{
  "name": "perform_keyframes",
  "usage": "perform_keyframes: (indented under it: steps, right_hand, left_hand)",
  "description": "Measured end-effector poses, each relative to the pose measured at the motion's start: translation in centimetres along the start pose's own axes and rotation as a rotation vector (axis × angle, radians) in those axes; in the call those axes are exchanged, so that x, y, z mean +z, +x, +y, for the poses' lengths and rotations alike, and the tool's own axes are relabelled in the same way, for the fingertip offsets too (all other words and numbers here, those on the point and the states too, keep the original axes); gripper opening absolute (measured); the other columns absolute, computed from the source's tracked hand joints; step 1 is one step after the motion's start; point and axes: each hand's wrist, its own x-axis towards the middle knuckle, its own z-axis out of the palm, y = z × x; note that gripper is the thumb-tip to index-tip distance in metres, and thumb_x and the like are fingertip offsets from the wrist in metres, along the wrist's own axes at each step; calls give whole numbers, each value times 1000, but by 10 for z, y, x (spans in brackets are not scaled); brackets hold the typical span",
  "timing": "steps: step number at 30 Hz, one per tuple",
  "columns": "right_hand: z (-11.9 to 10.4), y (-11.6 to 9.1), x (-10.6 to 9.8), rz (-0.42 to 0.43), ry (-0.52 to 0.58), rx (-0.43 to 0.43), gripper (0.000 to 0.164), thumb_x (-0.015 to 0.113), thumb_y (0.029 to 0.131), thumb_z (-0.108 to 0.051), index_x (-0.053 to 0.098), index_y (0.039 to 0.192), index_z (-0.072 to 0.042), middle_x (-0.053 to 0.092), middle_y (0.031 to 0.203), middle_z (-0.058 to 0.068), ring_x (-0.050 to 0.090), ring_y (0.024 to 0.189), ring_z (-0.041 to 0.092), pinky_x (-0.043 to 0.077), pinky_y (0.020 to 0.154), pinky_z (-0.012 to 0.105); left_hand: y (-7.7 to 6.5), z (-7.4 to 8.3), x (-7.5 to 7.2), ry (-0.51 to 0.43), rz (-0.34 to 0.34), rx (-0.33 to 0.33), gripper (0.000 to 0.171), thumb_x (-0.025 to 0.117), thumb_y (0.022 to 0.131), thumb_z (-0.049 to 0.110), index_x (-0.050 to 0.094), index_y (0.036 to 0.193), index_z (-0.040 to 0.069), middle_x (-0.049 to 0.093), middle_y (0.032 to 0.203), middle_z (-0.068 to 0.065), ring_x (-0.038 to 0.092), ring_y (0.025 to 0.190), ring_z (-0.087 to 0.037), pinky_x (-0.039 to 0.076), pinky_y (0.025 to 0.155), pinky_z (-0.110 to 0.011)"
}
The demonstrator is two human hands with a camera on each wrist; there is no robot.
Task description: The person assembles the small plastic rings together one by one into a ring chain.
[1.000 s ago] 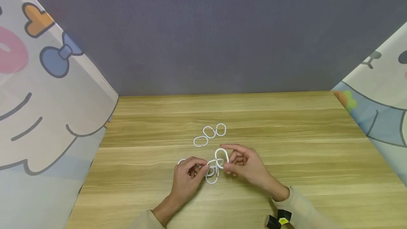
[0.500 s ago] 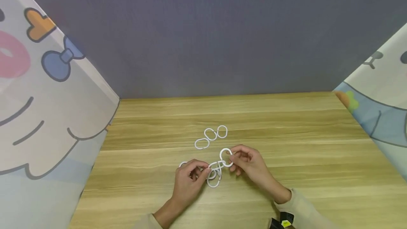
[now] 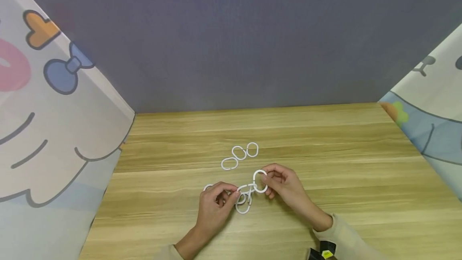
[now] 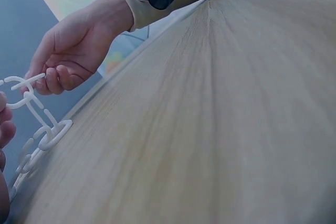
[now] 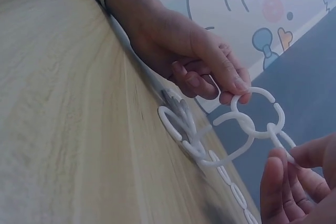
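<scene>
White chain (image 5: 246, 124) in our grip

Our left hand (image 3: 214, 204) pinches one link (image 3: 242, 187), our right hand (image 3: 283, 187) another; its lower links (image 3: 243, 213) rest on the counter (image 3: 343, 143). Three more links (image 3: 246, 154) lie beyond in a slanting row.

Head view evenly lit, faint shadows on table (image 3: 325, 143); wrist views dimmer, bluish, soft

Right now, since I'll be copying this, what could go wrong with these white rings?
The left hand pinches a gapped ring; the linked ring in the right hand might slip out through that gap if tugged. Bunched rings overlap below and could tangle when lifted.
</scene>
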Motion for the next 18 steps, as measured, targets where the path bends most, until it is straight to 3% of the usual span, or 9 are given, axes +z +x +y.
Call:
perform_keyframes:
  steps: [3, 7, 12, 18]
  right_hand:
    - [0, 1, 0, -9, 13, 4, 24, 69, 106, 2, 62, 121, 20, 71, 86, 13, 68, 64, 10, 60, 56, 24]
    - [1, 2, 1, -22, 34, 6, 23, 66, 109, -2, 61, 115, 20, 75, 85, 14, 71, 66, 12, 61, 56, 26]
    - [0, 2, 1, 24, 24, 19, 23, 67, 109, -2, 63, 108, 20, 75, 85, 9, 69, 68, 11, 59, 57, 23]
    - [-2, 1, 0, 57, 55, 44, 25, 71, 105, 0, 62, 111, 22, 74, 85, 7, 69, 69, 11, 60, 60, 23]
  left_hand:
    - [-1, 0, 0, 4, 2, -9, 11, 88, 91, 1, 81, 97, 7, 73, 77, 1, 54, 61, 0, 43, 47, -19]
    - [-2, 1, -1, 15, 10, -13, 15, 88, 90, -1, 81, 96, 11, 72, 76, 2, 53, 61, 1, 42, 47, -18]
    - [-4, 3, 0, 27, 18, -27, 19, 88, 90, -2, 81, 96, 15, 71, 75, 3, 52, 61, 2, 42, 48, -18]
    - [-2, 3, 1, 24, 14, -40, 17, 89, 90, 0, 81, 96, 14, 71, 74, 3, 53, 62, 2, 43, 48, -20]
